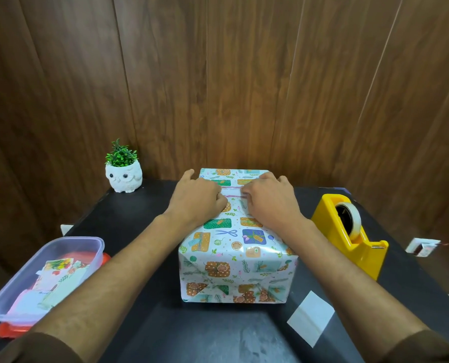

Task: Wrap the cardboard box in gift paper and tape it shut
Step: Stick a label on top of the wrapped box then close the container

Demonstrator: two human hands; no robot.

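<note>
— Your left hand [195, 197] and right hand [270, 200] are resting on top of the box [236, 244], fingers curled down onto the seam [234, 193] where the paper edges are meeting.

— Are you pinching tape there, or only pressing? Your knuckles are hiding the fingertips, so I cannot tell.

— Either way, you're bearing down from both sides, likely so the overlap isn't springing open. The box is sitting mid-counter [192, 336], its near end looking folded in already.

— And you're working with the dispenser [349, 231] just to your right and a white strip [311, 317] lying by your right forearm, probably so tape is within reach.
</note>
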